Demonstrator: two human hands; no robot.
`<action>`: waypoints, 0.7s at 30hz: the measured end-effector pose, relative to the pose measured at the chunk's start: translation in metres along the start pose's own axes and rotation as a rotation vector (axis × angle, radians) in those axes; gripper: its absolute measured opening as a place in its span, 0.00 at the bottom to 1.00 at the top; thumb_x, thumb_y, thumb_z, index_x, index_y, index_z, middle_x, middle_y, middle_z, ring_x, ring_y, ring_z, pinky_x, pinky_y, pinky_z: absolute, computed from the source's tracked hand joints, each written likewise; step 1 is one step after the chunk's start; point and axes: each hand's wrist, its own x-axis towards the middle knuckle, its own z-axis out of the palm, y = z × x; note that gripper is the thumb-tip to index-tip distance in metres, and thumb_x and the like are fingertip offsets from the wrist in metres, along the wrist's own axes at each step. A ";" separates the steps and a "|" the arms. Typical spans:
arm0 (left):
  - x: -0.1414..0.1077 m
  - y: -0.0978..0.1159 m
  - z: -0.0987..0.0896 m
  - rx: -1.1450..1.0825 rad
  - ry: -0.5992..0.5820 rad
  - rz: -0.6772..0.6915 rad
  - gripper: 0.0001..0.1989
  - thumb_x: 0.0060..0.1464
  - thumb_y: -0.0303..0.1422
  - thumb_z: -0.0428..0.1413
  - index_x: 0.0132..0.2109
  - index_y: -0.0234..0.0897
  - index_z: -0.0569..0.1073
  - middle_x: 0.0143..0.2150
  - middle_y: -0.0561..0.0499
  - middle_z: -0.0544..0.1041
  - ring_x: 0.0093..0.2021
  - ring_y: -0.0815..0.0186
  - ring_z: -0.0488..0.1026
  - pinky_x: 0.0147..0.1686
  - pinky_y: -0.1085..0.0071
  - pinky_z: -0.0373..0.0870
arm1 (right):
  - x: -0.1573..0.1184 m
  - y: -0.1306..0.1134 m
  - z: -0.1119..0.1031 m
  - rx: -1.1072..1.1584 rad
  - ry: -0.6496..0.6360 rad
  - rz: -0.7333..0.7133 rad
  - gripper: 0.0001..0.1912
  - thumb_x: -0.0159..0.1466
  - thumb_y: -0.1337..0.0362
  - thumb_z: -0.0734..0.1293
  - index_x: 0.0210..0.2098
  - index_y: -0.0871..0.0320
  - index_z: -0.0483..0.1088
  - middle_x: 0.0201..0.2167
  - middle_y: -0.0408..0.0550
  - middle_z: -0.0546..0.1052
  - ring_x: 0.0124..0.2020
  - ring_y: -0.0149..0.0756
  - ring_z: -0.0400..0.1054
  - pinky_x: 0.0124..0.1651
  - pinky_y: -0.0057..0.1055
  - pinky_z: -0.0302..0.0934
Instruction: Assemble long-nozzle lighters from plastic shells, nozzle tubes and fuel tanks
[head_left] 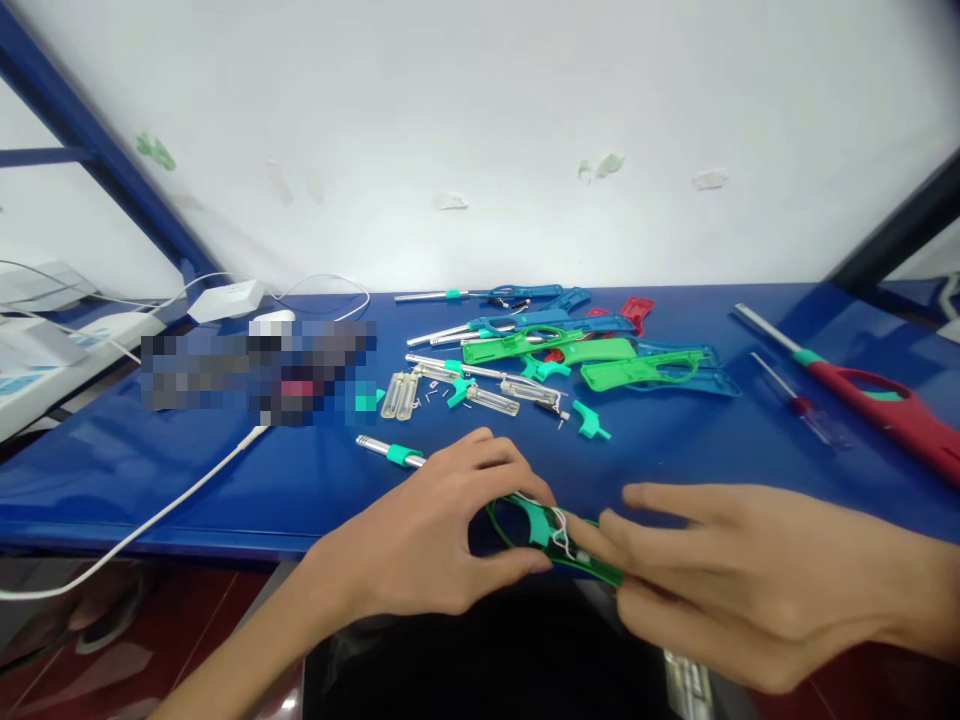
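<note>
Between the left hand's (442,530) thumb and fingers, a green casing (600,571) is gripped low over the near edge of the blue table (667,462). Its right end is touched by the fingers of the right hand (739,570); whether they are closed on it cannot be told. Inside the casing, a teal trigger (538,523) and white wires (561,537) are seen, and a metal tube (372,445) is shown to the left of it, past the left hand. Any lettering on the parts is too blurred to be read, and what lies left of the casing under a pixelated patch is hidden. Beyond the casing, green shells (637,369), blue shells (720,376), clear tanks (405,396) and a loose teal piece (591,421) are scattered. To its right, a screwdriver (804,406) and a red lighter (900,408) are laid. Left of it, the table's front edge is crossed by a white cable (180,505).
</note>
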 end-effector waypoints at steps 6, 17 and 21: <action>-0.001 0.000 0.000 0.000 -0.001 -0.006 0.14 0.63 0.36 0.65 0.54 0.46 0.75 0.52 0.54 0.75 0.53 0.62 0.70 0.54 0.66 0.67 | 0.006 0.007 -0.004 -0.256 -0.195 -0.435 0.21 0.66 0.78 0.57 0.34 0.53 0.78 0.27 0.49 0.81 0.44 0.39 0.76 0.39 0.33 0.74; 0.001 0.000 0.000 0.026 0.005 0.002 0.13 0.64 0.37 0.64 0.54 0.45 0.75 0.52 0.54 0.74 0.53 0.63 0.69 0.54 0.65 0.66 | 0.006 0.014 -0.001 -0.293 -0.072 -0.427 0.18 0.69 0.78 0.59 0.32 0.54 0.76 0.30 0.47 0.83 0.45 0.37 0.74 0.43 0.33 0.71; 0.001 -0.001 0.001 0.024 0.005 0.015 0.13 0.64 0.37 0.64 0.54 0.44 0.75 0.51 0.53 0.74 0.52 0.62 0.69 0.54 0.65 0.66 | 0.000 0.010 -0.002 -0.136 -0.034 -0.161 0.18 0.73 0.75 0.56 0.33 0.54 0.72 0.43 0.47 0.85 0.38 0.35 0.75 0.40 0.34 0.71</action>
